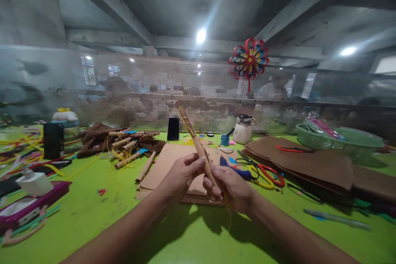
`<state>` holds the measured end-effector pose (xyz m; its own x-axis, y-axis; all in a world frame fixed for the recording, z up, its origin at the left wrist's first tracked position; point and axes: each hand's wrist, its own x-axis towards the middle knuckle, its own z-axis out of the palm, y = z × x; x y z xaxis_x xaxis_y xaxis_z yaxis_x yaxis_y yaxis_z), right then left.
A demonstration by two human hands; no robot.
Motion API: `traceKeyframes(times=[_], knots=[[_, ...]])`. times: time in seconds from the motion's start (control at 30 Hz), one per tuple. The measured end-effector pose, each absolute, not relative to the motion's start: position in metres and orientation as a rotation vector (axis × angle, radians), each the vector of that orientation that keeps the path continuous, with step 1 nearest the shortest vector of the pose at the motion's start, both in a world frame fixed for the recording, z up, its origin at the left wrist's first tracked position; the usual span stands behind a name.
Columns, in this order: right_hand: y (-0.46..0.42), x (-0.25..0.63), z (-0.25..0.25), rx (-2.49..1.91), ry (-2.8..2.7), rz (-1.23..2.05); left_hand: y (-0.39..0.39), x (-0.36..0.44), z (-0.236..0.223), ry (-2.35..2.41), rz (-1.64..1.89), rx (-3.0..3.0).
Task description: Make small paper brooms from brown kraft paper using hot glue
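My left hand (185,172) and my right hand (233,185) both grip a rolled brown paper tube (200,148), held slanted above the table with its far end tipped up and to the left. A yellow string runs along the tube's upper end and hangs below its lower end. The fingers of both hands are closed around the lower half. Beneath the hands lies a stack of light brown paper sheets (163,169). Left of the stack rest several similar paper tubes (128,159) with yellow string, beside crumpled dark brown paper (97,138).
To the right are scissors (269,175), a blue glue gun (236,170), dark brown paper sheets (303,161) and a green basket (355,140). A white jar (243,130) and a black phone (173,128) stand behind. A purple power strip (46,196) lies at left.
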<state>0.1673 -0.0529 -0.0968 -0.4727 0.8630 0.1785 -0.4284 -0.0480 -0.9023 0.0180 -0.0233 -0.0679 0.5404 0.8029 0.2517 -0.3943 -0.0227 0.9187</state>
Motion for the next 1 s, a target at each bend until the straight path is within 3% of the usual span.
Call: traceKeyframes(times=[0.3,0.47,0.57,0.73,1.0], knots=[[-0.052,0.161,-0.104,-0.584,-1.446,1.617,-0.021,0.008,-0.073,0.419,0.946,1.216],[-0.055,0.173,-0.102,-0.807,-1.924,1.283,-0.009,-0.004,-0.076,0.483,1.017,1.152],[-0.055,0.181,-0.101,-0.921,-2.156,1.294,-0.001,-0.008,-0.079,0.487,1.038,1.138],[-0.050,0.181,-0.101,-1.056,-1.907,0.910,0.001,-0.008,-0.080,0.491,1.036,1.128],[-0.058,0.163,-0.114,-0.952,-1.806,1.500,0.003,-0.007,-0.078,0.523,1.079,1.100]])
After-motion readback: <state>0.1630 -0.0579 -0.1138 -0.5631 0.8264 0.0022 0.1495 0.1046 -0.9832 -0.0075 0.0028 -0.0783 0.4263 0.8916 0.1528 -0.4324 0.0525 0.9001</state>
